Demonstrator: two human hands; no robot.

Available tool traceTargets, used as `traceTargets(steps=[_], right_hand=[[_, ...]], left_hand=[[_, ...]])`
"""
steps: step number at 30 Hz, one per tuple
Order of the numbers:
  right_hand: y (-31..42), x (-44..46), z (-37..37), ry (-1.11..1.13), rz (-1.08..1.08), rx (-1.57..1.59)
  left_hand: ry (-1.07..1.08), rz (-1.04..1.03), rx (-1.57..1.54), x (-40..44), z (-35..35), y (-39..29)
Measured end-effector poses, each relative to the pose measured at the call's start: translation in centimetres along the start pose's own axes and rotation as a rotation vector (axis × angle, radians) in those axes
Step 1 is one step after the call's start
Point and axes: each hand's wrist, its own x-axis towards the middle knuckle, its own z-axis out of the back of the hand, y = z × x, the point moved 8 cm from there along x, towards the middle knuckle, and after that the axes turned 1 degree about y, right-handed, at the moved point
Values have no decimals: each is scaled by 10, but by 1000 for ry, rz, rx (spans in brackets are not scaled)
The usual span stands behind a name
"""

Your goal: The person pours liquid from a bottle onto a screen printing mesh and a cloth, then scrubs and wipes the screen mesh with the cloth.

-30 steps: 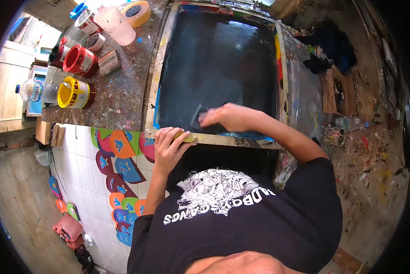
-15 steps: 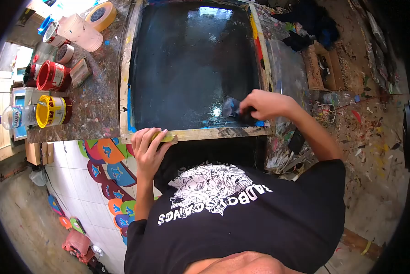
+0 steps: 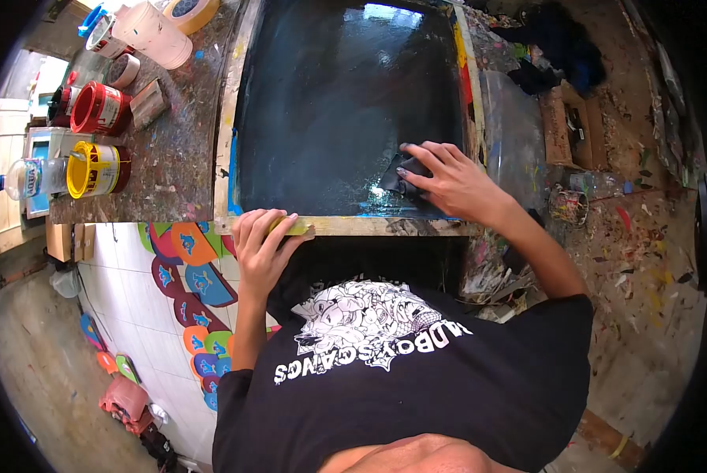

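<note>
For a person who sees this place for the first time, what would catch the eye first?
Probably the big dark panel in its wooden frame at top centre, with the right hand pressing a dark wad near its lower right corner. Next, the red tub and yellow tub on the table at left, then the bright cut pieces on the white floor below it.

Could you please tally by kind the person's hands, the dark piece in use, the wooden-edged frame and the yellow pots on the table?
Hands: 2 (left hand, right hand)
Dark piece in the right hand: 1
Wooden-edged frame: 1
Yellow pot: 1
Total: 5
</note>
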Motion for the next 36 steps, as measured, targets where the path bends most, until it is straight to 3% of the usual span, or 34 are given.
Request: traceTargets(steps=[2,6,8,10,12,16,18,20,24,26,28,30,32,36], right_hand=[[3,4,-21,-12,238,39],[31,45,-18,-140,389,366],[59,72,-10,-129,463,607],[64,76,-13,-90,485,634],[47,64,-27,210,404,691],[14,35,-41,450,296,628],[31,53,-48,404,323,613],[47,81,-27,41,307,776],[44,78,-23,48,288,795],[25,44,-34,312,237,768],[0,24,-41,400,145,729],[7,30,-44,391,133,741],[21,57,-36,40,119,846],[30,68,-30,73,85,822]], left_hand=[[9,-4,2,-2,-1,0],[18,6,17,-3,-3,3],[23,15,11,-4,-6,3],[31,19,28,-3,-4,2],[29,25,19,-6,-7,6],[21,22,-5,-6,-8,7],[18,12,-2,-4,-7,7],[21,8,3,-5,-8,4],[30,38,-20,-6,-7,8],[30,41,-39,-6,-9,8],[27,33,-15,-5,-7,7],[22,34,-15,-6,-7,8],[20,31,-16,-5,-9,8],[24,32,4,-6,-8,10]])
